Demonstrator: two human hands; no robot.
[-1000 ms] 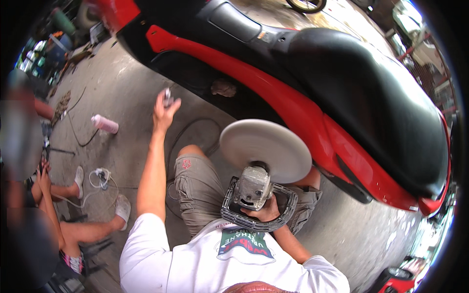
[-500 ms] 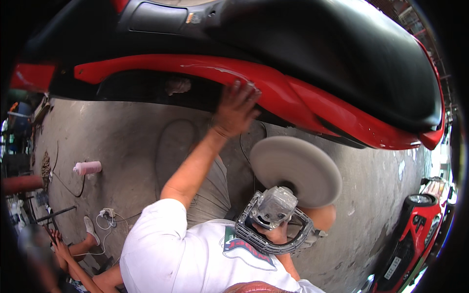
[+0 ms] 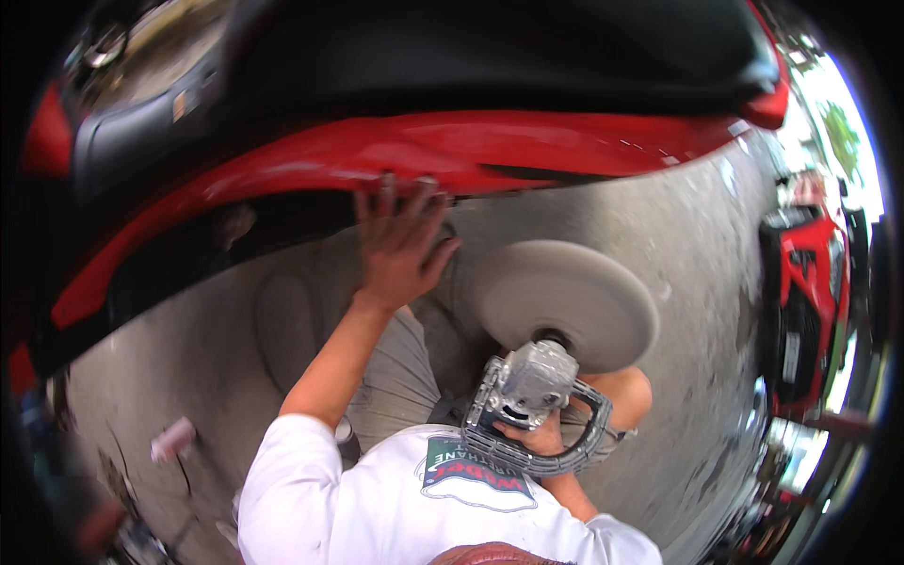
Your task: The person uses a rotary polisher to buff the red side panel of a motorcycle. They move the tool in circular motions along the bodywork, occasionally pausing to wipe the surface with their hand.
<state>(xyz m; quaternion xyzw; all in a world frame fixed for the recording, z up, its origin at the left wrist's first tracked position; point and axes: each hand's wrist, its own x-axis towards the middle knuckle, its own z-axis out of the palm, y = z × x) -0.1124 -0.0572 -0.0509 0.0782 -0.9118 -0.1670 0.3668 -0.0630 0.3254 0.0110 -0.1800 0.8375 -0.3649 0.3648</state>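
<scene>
Across the top stretches a motor scooter with a long black seat (image 3: 490,56) and a glossy red side panel (image 3: 414,137). My left hand (image 3: 400,250) is open, fingers spread, its fingertips at the panel's lower edge. In my right hand (image 3: 537,435) is a power polisher (image 3: 539,381) with a loop handle, held low in front of my white shirt. Its big round grey pad (image 3: 570,301) faces up and looks smeared, as if spinning. The pad is apart from the panel.
A pink bottle (image 3: 173,440) lies on the grey concrete floor (image 3: 697,311) at the left. At the far right stands a red car (image 3: 812,301). My bent knee (image 3: 621,395) is beside the polisher. Dark cable loops cross the floor below the scooter.
The view has turned, so the scooter sits at a different slant. My left hand has come down from the panel's face to its lower edge. The polisher stays in my right hand.
</scene>
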